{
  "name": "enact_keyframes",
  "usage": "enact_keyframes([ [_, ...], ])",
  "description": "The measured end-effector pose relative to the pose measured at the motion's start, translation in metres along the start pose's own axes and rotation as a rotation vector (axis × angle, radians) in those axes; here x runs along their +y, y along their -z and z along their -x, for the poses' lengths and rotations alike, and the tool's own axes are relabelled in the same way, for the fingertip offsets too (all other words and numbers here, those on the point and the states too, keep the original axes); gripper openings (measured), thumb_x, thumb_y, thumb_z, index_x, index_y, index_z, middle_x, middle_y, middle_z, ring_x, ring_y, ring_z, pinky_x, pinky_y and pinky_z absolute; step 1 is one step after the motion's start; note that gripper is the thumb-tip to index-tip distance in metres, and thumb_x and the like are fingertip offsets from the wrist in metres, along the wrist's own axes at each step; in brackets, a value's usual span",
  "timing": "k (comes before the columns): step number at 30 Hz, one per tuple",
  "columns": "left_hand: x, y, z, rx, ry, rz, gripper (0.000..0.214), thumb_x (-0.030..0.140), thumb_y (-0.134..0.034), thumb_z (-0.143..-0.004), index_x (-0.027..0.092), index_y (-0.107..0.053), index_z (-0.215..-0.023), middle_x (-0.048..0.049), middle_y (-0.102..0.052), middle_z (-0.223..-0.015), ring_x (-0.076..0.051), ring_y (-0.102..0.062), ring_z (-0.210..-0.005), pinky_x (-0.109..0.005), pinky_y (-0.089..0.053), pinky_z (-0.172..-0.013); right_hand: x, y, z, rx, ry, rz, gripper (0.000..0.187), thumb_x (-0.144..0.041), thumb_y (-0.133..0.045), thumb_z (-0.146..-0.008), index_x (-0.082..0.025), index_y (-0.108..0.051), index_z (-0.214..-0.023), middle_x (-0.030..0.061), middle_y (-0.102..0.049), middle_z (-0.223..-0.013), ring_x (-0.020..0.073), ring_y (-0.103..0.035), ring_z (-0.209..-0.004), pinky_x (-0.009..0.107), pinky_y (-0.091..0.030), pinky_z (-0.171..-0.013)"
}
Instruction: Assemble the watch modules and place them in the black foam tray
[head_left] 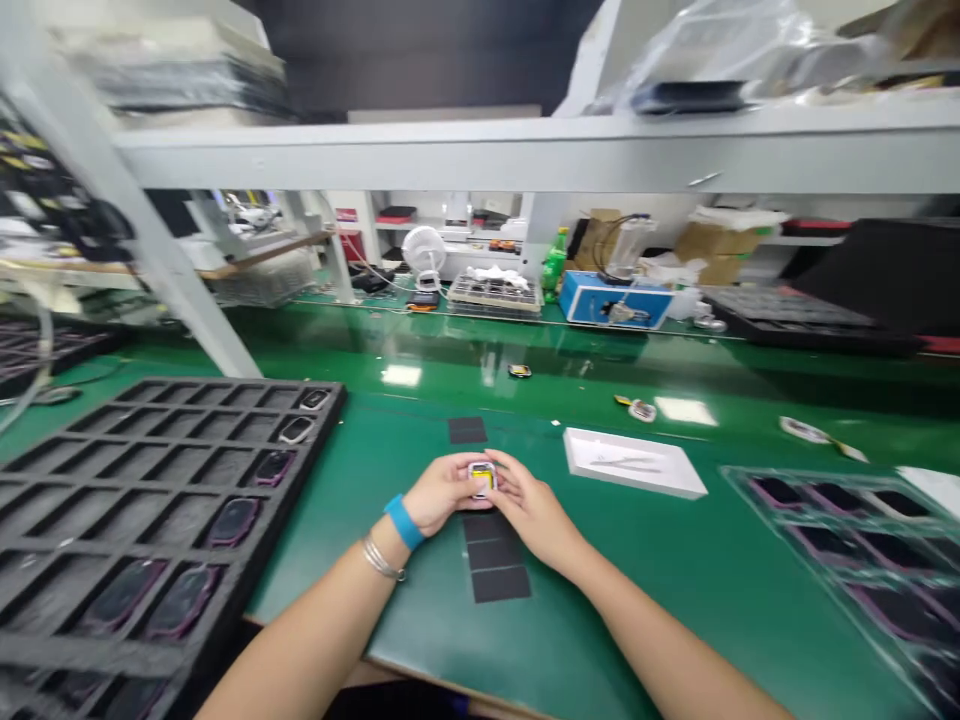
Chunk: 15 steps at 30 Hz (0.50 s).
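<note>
Black sheets (pixel 500 584) under hands (pixel 439 492) — foam tray (pixel 321 430) left, white box (pixel 592 443) right.

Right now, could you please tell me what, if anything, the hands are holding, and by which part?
The left hand and right hand hold a small pale-rimmed device by its edges, one hand at each side.
</note>
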<state>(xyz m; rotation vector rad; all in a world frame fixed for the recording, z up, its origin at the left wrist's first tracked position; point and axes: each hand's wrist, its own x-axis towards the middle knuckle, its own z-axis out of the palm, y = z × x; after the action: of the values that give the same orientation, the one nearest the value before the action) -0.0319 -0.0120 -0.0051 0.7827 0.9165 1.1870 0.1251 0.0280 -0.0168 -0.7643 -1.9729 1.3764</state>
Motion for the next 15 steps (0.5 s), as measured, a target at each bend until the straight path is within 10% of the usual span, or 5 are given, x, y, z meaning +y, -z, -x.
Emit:
enact_keyframes([
  [9,0.013,-0.009,0.010,-0.014,-0.068,-0.078,0.056,0.029,-0.080,-0.057,0.013,-0.064,-0.107,-0.0150,-0.068,-0.095,-0.024,-0.065,-0.081,-0.034,-0.052,-0.068,-0.011,0.000,0.002,0.064,0.025,0.044,0.043,-0.030,-0.056,-0.078,-0.023,-0.047,-0.120,0.0068,-0.065,-0.109,0.0187,-0.064,-0.096,0.035,-0.053,-0.086],
  [15,0.046,0.017,0.088,0.187,-0.229,-0.059,0.059,0.032,-0.059,-0.079,0.022,-0.040,-0.134,-0.0107,-0.059,-0.119,-0.023,-0.055,-0.109,-0.038,-0.043,-0.095,-0.002,0.014,-0.002,0.171,0.045,0.250,0.041,-0.037,-0.056,-0.079,-0.021,-0.053,-0.116,0.0085,-0.065,-0.108,0.0208,-0.063,-0.097,0.039,-0.050,-0.090],
])
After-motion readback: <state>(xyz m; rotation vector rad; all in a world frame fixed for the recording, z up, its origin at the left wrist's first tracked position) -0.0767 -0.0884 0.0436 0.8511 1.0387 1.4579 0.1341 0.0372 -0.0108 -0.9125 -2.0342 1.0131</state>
